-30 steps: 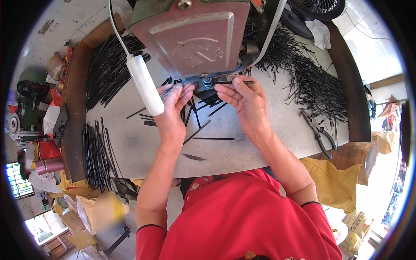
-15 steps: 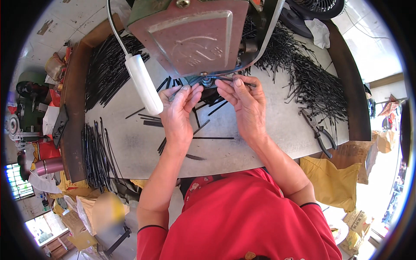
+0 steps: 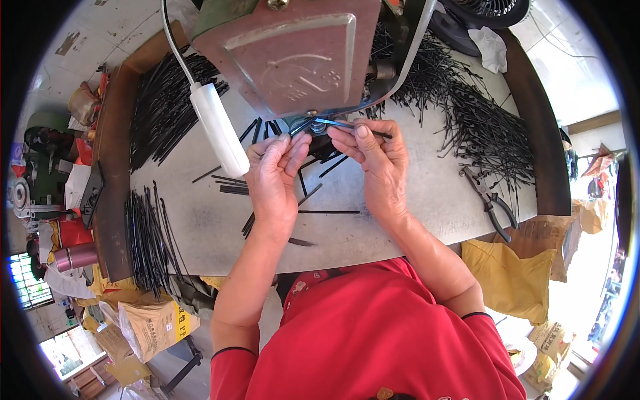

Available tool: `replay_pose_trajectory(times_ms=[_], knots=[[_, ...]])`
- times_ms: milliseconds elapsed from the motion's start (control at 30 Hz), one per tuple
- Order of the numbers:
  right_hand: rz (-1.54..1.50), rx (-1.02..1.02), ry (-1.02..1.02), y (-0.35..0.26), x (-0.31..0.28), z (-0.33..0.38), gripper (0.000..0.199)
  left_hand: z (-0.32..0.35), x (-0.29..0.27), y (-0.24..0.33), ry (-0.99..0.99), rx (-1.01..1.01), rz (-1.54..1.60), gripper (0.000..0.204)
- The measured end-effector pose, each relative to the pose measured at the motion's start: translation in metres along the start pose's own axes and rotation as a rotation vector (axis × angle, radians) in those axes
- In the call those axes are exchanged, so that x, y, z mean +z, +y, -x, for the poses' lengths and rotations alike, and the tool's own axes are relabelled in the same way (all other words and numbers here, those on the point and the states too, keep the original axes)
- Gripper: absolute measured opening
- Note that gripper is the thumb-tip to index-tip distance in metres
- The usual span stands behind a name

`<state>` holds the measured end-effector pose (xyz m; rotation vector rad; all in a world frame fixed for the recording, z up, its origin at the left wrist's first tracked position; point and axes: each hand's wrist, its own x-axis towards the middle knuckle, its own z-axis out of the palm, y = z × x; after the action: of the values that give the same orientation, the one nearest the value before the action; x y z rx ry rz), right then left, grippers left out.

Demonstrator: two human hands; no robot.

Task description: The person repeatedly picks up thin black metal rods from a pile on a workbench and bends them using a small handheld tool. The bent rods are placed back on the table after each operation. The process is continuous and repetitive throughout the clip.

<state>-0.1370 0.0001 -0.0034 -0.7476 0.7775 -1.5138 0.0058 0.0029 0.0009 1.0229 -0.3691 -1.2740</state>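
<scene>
My left hand [image 3: 275, 175] and my right hand [image 3: 375, 160] meet under the front of a reddish-brown metal machine [image 3: 293, 57] on a grey table [image 3: 220, 220]. Together they pinch a thin black strip [image 3: 347, 125] that lies across the machine's small working point. The left fingers grip its left end, the right fingers its right end, which pokes out past my thumb. A white cylindrical handle [image 3: 220, 130] on a white cord hangs just left of my left hand.
Heaps of black strips lie at the back left [image 3: 163, 110], back right [image 3: 480, 127] and front left [image 3: 147, 237] of the table; a few loose ones [image 3: 327, 212] lie near my wrists. Pliers [image 3: 492, 203] rest at the right edge. Yellow bags [image 3: 510, 277] and cartons [image 3: 157, 323] stand on the floor.
Both hands have stayed at the machine's working point; the fingers shifted slightly along the strip.
</scene>
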Motion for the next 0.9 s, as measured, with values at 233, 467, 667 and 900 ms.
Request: replay_pose_trajectory(times_ms=[233,467,667,900], knots=[[-0.041,0.017,0.035,0.0,0.0,-0.005,0.013,0.0,0.001,-0.002,-0.047,0.014,-0.011,0.013],[-0.131,0.125,0.022,0.004,-0.009,-0.012,0.016,-0.019,-0.014,0.004,-0.165,-0.039,-0.099,0.015],[-0.145,0.168,0.031,0.001,-0.01,-0.013,0.016,-0.019,-0.011,0.009,-0.149,-0.043,-0.119,0.008],[-0.151,0.169,-0.008,-0.005,-0.009,-0.016,0.017,-0.008,-0.001,0.011,-0.113,0.071,-0.159,0.011]])
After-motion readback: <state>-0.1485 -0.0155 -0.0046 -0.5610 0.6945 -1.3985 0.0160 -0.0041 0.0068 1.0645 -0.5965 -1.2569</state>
